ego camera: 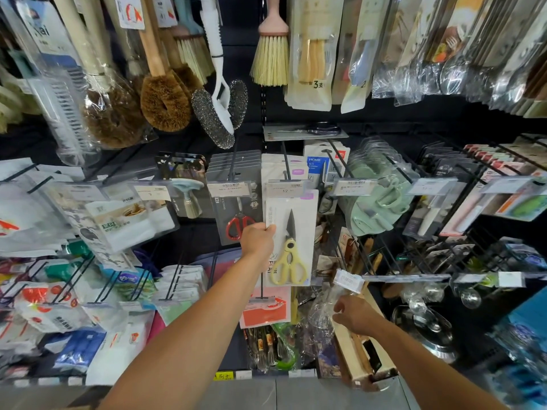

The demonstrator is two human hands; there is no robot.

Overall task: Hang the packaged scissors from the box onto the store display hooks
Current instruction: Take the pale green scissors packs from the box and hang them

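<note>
A white card pack with yellow-handled, black-bladed scissors [291, 247] hangs just under the price tag marked 12 [285, 189], at the front of a black display hook [285, 161]. My left hand [258, 238] pinches the pack's left edge, thumb on its front. More white packs sit behind it on the same hook. My right hand [353, 316] is lower right, its fingers curled round a crinkly clear plastic wrapper [328, 306] above an open cardboard box [359, 359]. What lies inside the box is hidden.
Red-handled scissors in a grey pack [236, 214] hang on the hook to the left. Green tools [379, 196] hang to the right. Brushes [165, 96] dangle above. Many black hooks with price tags jut out toward me on all sides. A grey shelf edge [296, 392] runs below.
</note>
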